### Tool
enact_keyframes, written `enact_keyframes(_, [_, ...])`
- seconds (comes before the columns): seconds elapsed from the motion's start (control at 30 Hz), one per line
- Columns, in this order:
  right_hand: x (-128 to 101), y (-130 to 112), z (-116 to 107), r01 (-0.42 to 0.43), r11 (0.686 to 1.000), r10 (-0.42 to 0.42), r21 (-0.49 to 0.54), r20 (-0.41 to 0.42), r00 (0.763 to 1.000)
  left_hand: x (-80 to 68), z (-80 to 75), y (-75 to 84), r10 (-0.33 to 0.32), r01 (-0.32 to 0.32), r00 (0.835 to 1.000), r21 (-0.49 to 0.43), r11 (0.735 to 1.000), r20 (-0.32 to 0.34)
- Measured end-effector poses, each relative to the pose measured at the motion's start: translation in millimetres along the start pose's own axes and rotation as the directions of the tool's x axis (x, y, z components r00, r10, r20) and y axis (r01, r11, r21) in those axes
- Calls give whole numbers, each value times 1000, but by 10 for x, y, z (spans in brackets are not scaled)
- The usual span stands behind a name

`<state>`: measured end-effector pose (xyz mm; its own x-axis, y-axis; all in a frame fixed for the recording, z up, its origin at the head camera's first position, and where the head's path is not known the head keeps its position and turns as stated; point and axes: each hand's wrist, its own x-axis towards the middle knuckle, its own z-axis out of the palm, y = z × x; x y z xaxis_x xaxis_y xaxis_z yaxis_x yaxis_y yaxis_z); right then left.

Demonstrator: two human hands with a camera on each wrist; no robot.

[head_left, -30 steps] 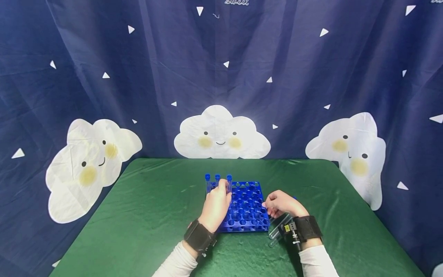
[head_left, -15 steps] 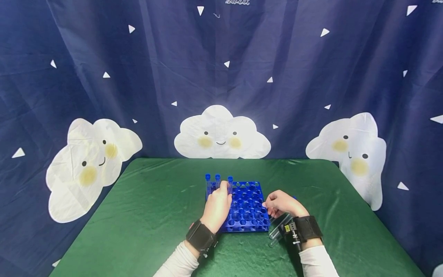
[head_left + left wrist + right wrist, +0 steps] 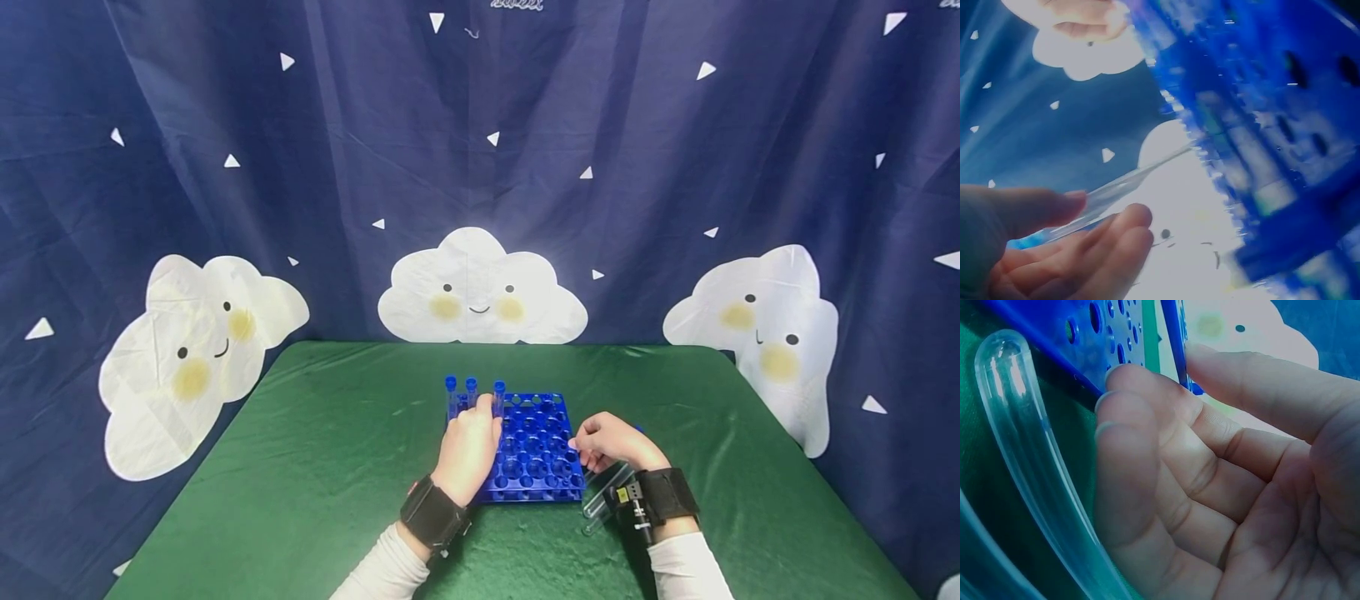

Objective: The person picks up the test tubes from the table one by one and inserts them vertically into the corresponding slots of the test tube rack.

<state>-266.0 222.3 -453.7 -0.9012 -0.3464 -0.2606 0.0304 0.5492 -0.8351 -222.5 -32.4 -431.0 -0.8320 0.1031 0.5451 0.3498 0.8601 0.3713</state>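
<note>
1. Clear plastic test tube with blue cap, just left of centre in the head view, standing in the back row of the blue perforated plastic rack; lower part hidden behind the left hand, pinched there between thumb and fingers.
2. Right hand curled, fingertips pinching the rack's right edge.
3. Three blue-capped tubes upright in the rack; two uncapped clear tubes lying on the green cloth, partly hidden by the wrist strap.

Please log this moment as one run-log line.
left hand: holds clear blue-capped test tube in blue plastic rack | right hand: grips rack's right edge
</note>
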Motion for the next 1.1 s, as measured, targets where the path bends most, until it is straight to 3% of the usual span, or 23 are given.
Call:
enact_keyframes(0.17, [6,0,7,-3,1000,3,1,-2,1000,25,-199,9,-41,43,995,-21,999,92])
enact_keyframes(0.33, [2,1,7,1,1000,-1,0,6,1000,79,-441,-46,-87,93,974,-19,995,209])
enact_keyframes(0.43, [-9,-4,-3,2,1000,-2,0,9,1000,138,-596,-114,-118,124,963,-9,992,242])
enact_keyframes(0.63, [-11,-20,0,10,1000,-10,-3,7,1000,255,-949,-416,-204,221,939,-31,975,276])
enact_keyframes(0.77, [-1,-14,15,14,1000,-14,-1,12,1000,292,-1079,-697,-261,288,910,-39,957,322])
enact_keyframes(0.9, [14,6,28,13,1000,-14,11,18,1000,231,-958,-919,-269,310,879,-43,950,393])
enact_keyframes(1.0, [15,18,21,8,1000,-8,15,15,1000,115,-689,-1000,-223,303,851,-98,948,475])
enact_keyframes(1.1, [10,22,2,-1,1000,1,12,8,1000,-37,-385,-1027,-176,339,824,-219,915,538])
